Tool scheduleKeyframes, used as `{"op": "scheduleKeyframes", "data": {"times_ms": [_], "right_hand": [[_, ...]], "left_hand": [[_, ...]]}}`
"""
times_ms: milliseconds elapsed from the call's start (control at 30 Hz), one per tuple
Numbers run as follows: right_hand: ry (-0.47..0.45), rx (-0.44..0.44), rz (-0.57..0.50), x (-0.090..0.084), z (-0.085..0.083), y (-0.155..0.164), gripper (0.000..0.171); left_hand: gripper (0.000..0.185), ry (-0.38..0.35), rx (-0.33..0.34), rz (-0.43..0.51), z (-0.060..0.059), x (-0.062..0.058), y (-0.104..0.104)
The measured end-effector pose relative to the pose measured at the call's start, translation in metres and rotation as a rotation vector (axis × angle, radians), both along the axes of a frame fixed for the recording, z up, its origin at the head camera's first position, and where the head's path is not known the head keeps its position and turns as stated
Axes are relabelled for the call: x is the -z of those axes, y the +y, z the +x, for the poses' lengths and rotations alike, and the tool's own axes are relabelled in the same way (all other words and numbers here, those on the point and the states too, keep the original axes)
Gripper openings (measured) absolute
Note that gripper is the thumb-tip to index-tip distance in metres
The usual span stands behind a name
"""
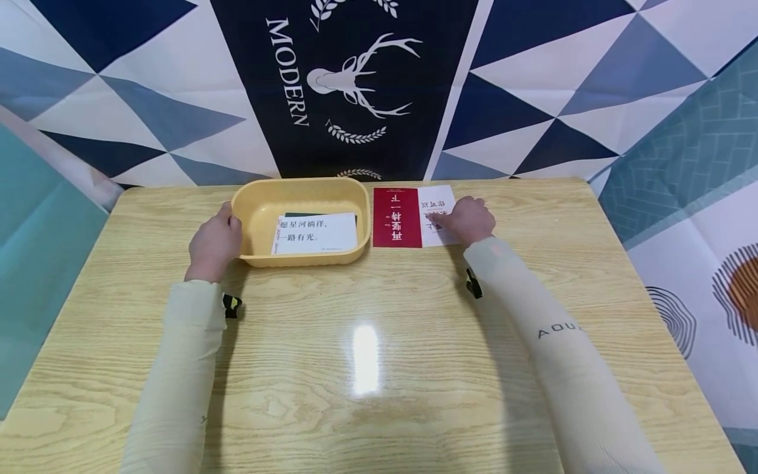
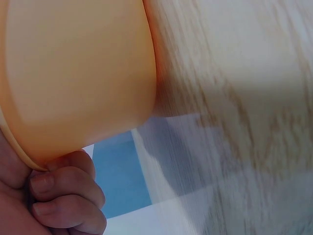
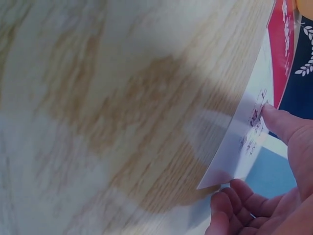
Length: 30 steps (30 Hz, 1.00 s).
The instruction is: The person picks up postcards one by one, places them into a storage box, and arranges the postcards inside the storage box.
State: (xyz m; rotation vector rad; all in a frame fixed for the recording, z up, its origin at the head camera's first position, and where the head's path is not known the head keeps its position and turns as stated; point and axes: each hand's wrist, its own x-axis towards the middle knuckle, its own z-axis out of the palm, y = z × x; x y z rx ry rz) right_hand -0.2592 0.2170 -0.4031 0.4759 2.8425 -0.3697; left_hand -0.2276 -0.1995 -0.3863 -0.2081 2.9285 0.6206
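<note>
Left hand: the left hand (image 1: 214, 242) grips the left end of the shallow yellow plastic tub (image 1: 258, 253); in the left wrist view its curled fingers (image 2: 68, 193) sit against the tub's outer wall (image 2: 78, 73) just under the rim.
Right hand: the right hand (image 1: 469, 220) rests on the red-and-white printed paper card (image 1: 398, 217); in the right wrist view the thumb (image 3: 279, 122) presses on the card's white part (image 3: 249, 132) while the other fingers (image 3: 230, 203) curl beneath its lifted corner, so the hand pinches the card.
Red-and-white card: lies on the pale wood-grain worktop (image 1: 367, 355), just right of the tub, red half toward the tub, white half under the hand.
Tub: stands at the far middle of the worktop, upright, its right wall just beside the card.
Inside the tub: a white card with black characters (image 1: 315, 233) lies on the bottom, over a dark card (image 1: 302, 214) whose far edge shows behind it.
Backdrop: a blue-and-white triangle-patterned cloth with a deer emblem (image 1: 355, 82) hangs behind the worktop.
</note>
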Motion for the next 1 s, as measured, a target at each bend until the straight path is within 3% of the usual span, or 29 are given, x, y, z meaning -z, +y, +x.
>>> {"op": "scheduleKeyframes", "data": {"times_ms": [433, 667, 1000], "right_hand": [[0.043, 0.047, -0.125, -0.0024, 0.0032, -0.0012, 0.047], [0.032, 0.104, -0.22, -0.0013, 0.0042, 0.0036, 0.05], [0.039, 0.134, -0.257, 0.0026, 0.001, 0.0062, 0.055]], "left_hand": [[0.055, -0.019, -0.019, -0.005, -0.0013, -0.0002, 0.0005], [0.055, -0.027, -0.016, -0.003, -0.0008, -0.0011, 0.0019], [0.055, -0.023, -0.013, -0.008, -0.0013, -0.0002, 0.0011]]}}
